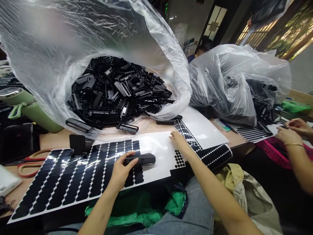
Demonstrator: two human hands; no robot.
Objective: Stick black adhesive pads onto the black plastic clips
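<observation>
My left hand (pixel 124 168) holds a long black plastic part (pixel 144 159) between thumb and fingers, above a white sheet with rows of black stickers (pixel 85 173). My right hand (pixel 179 142) is at the right end of that sheet, beside a second sticker sheet (pixel 186 129) and a patch of small black dots (pixel 179 159). Its fingers are bent together, and whatever they may hold is too small to make out. Behind both hands, a large clear plastic bag (pixel 181 71) lies open, full of black plastic parts (pixel 117 88). A few loose parts (pixel 127 128) lie at its mouth.
Red-handled scissors (pixel 31 163), a green bottle (pixel 41 112) and a white box (pixel 8 181) are at the left. A black stand (pixel 79 143) rests on the sticker sheet. At the right, another person's hands (pixel 293 132) work near a second bag (pixel 225 81).
</observation>
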